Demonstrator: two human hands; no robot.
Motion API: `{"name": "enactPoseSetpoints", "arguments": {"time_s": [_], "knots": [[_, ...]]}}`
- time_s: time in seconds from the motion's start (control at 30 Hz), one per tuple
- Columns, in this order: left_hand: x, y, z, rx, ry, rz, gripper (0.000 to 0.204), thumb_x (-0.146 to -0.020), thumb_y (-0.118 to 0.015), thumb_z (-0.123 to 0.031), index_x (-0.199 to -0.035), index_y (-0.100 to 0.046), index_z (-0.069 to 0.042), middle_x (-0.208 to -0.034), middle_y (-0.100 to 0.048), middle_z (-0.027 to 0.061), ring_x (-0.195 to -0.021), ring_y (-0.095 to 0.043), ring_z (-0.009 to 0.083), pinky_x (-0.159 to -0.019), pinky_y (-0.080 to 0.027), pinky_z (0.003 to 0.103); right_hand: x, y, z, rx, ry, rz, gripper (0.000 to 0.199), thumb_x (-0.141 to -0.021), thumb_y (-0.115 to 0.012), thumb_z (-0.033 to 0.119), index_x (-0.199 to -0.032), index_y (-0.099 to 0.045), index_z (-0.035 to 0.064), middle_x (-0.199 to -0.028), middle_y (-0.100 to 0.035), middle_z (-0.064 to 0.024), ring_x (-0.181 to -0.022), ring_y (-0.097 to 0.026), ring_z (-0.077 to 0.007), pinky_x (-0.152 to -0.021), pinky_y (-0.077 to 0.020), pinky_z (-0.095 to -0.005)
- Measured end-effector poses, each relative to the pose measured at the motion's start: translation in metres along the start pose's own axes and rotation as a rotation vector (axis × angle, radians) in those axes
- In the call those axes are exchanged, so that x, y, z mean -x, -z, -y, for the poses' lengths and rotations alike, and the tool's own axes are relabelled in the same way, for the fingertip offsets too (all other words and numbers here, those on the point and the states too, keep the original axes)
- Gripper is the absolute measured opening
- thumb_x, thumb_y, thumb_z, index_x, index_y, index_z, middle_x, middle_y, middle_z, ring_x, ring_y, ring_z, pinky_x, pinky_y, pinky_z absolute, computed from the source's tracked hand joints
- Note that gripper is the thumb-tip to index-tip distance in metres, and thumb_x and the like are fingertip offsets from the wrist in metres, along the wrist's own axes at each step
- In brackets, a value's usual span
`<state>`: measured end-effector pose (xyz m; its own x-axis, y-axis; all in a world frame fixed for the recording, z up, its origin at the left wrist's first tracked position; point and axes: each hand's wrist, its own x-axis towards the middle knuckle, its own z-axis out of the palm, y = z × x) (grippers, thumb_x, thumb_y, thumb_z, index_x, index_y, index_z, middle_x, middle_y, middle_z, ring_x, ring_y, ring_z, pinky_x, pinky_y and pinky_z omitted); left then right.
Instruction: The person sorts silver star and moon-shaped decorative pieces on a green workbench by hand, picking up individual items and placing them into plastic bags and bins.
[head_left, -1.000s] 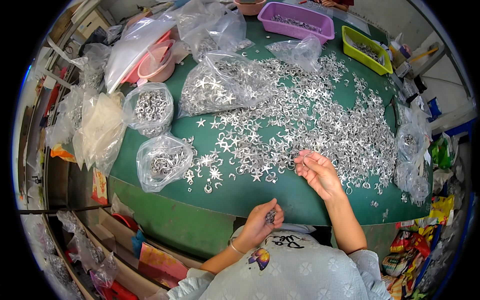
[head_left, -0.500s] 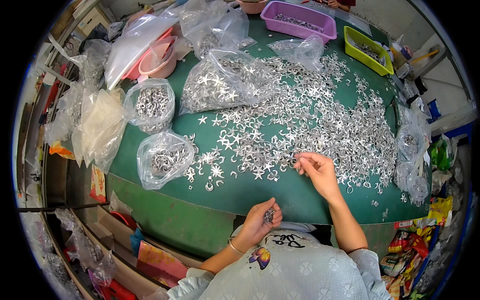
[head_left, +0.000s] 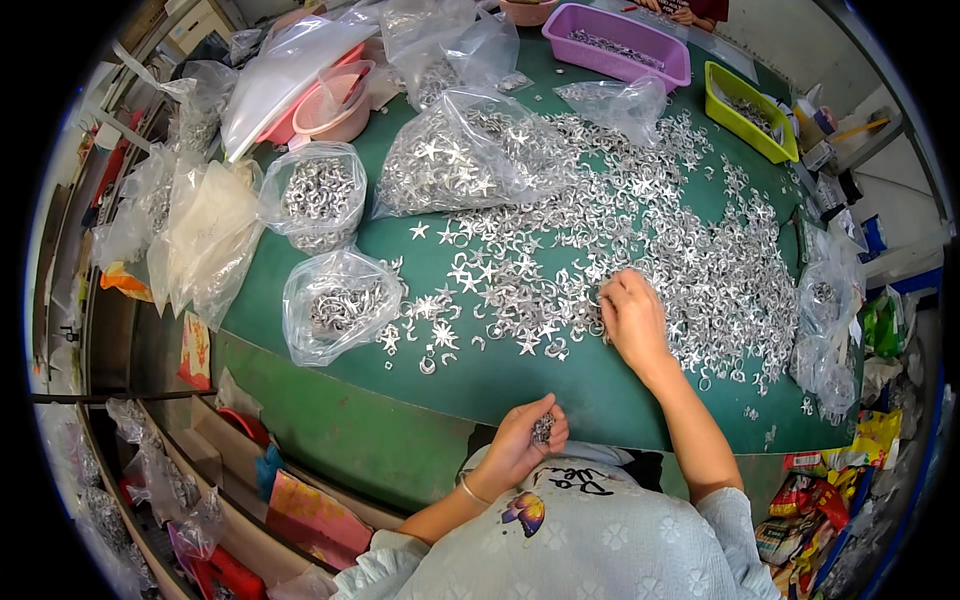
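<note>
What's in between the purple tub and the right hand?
In the head view, going from the purple tub to the right hand: first a clear plastic bag, then lots of loose silver pieces, some star-shaped, on the green table.

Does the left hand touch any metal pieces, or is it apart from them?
Touching. The head view shows metal pieces held in the left hand, partly enclosed by its curled fingers.

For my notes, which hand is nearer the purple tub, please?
Right: the right hand is in front of the purple tub, at the silver pile; the left hand is farther back.
</note>
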<state>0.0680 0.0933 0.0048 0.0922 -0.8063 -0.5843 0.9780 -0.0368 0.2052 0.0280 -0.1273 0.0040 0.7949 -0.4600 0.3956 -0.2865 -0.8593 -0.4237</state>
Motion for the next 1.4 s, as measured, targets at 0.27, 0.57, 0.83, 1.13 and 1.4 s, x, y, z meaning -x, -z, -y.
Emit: {"name": "enactPoseSetpoints", "arguments": {"time_s": [0.27, 0.57, 0.83, 1.13, 1.4], "knots": [[-0.001, -0.002, 0.0, -0.021, 0.009, -0.001, 0.03, -0.098, -0.048, -0.024, -0.078, -0.054, -0.002, -0.065, -0.046, 0.0056, -0.061, -0.042, 0.016, -0.056, -0.036, 0.028, -0.001, 0.0, 0.001, 0.129, 0.068, 0.136, 0.003, -0.073, -0.065, 0.002, -0.076, -0.064, 0.0012, -0.082, -0.055, -0.0101, -0.08, -0.055, -0.029, -0.072, -0.0438, -0.0399], [0.0, 0.002, 0.001, -0.015, -0.003, 0.012, 0.031, -0.098, -0.048, -0.024, -0.078, -0.053, -0.002, -0.065, -0.046, 0.0055, -0.063, -0.044, 0.0162, -0.057, -0.036, 0.028, 0.001, 0.0, 0.004, 0.085, 0.053, 0.098, 0.004, -0.072, -0.067, 0.003, -0.077, -0.066, 0.0027, -0.082, -0.055, -0.0078, -0.084, -0.053, -0.0251, -0.073, -0.0392, -0.0378], [0.001, 0.005, 0.002, -0.009, -0.017, 0.035, 0.03, -0.098, -0.048, -0.024, -0.078, -0.053, -0.002, -0.066, -0.046, 0.0052, -0.063, -0.043, 0.0158, -0.058, -0.036, 0.028, -0.004, 0.014, -0.003, -0.48, -0.361, 0.044, 0.005, -0.086, -0.061, 0.005, -0.083, -0.062, 0.0005, -0.087, -0.062, -0.0084, -0.079, -0.058, -0.0199, -0.072, -0.0448, -0.0332], [0.0, 0.005, 0.002, -0.001, -0.008, 0.041, 0.03, -0.098, -0.048, -0.024, -0.079, -0.053, -0.002, -0.066, -0.046, 0.0053, -0.063, -0.043, 0.0159, -0.058, -0.036, 0.028, 0.003, 0.019, -0.01, -1.714, -0.777, 0.279, 0.013, -0.095, -0.052, 0.009, -0.105, -0.054, 0.0005, -0.096, -0.063, -0.0121, -0.084, -0.062, -0.018, -0.075, -0.0506, -0.0289], [0.0, 0.005, 0.002, -0.002, -0.012, 0.036, 0.029, -0.098, -0.049, -0.024, -0.08, -0.054, -0.002, -0.066, -0.046, 0.0056, -0.063, -0.044, 0.0163, -0.058, -0.037, 0.028, -0.003, 0.005, -0.015, -0.787, -0.543, 0.226, 0.01, -0.09, -0.056, 0.007, -0.099, -0.06, 0.0038, -0.084, -0.065, -0.0076, -0.077, -0.063, -0.0202, -0.066, -0.0476, -0.0353]]}}
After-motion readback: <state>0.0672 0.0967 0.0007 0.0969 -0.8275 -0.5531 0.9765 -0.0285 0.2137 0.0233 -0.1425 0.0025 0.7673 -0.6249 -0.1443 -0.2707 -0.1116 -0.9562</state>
